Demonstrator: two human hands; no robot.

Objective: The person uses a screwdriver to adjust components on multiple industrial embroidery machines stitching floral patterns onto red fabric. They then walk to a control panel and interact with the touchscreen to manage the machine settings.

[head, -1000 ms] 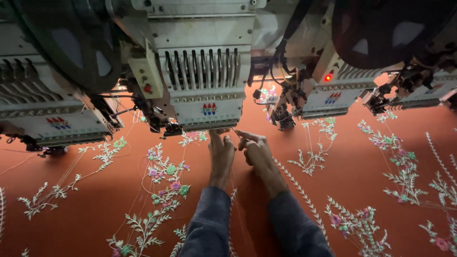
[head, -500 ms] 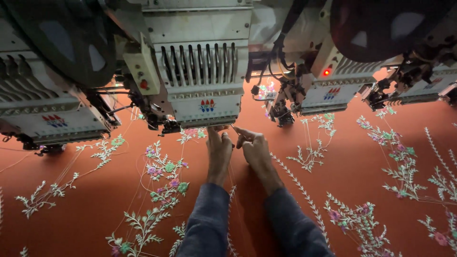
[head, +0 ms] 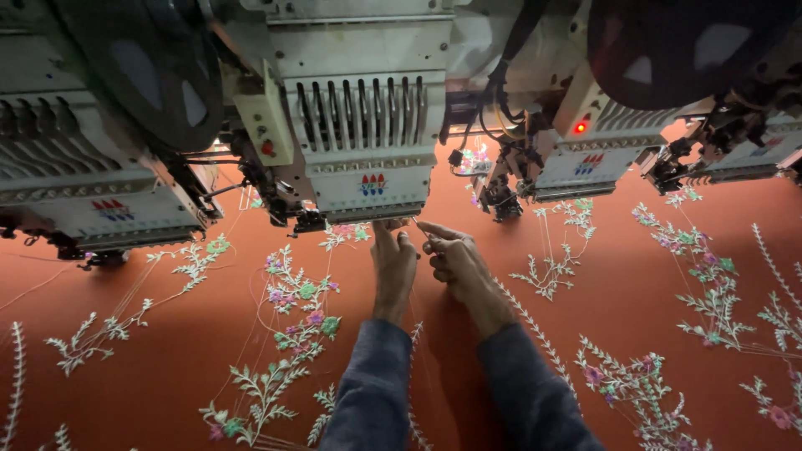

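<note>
The left hand (head: pixel 394 266) has its fingers together, tips up under the machine head (head: pixel 366 142), holding nothing I can see. The right hand (head: pixel 455 257) pinches a thin thread (head: pixel 423 234) just beside it. Both rest on the orange cloth (head: pixel 167 351), the left nearer the head.

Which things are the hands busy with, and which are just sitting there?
Busy with:
left hand and right hand, fingertips under the middle embroidery head
orange cloth beneath them

Just sitting there:
left head
right head with red light
flower embroidery
</note>
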